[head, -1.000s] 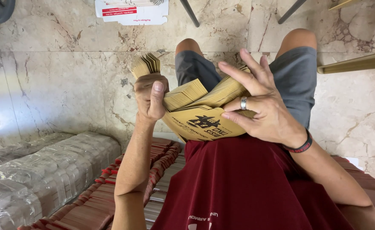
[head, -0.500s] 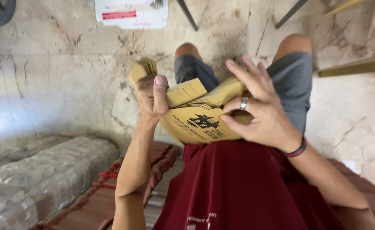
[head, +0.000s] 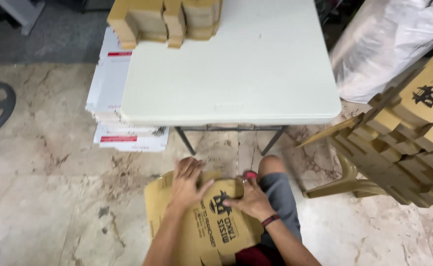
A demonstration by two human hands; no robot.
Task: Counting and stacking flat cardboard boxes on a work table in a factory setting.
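Observation:
A flat brown cardboard box blank (head: 204, 231) with a black printed logo lies across my lap. My left hand (head: 187, 180) presses on its upper left part, fingers spread over the top edge. My right hand (head: 252, 199), with a dark band on the wrist, holds the blank's upper right part beside the logo, near my knee in grey shorts (head: 280, 189). Both hands touch the same blank.
A white folding table (head: 231, 74) stands just ahead, with folded brown boxes (head: 164, 19) at its far edge. More brown boxes (head: 413, 133) are stacked on a tan chair at right. White flat cartons (head: 113, 98) lie left of the table, a white bag (head: 388, 44) at top right.
The view has swung up from my lap to the table. The cardboard, held up in a thick bundle before, now lies flat on my lap with both hands on top.

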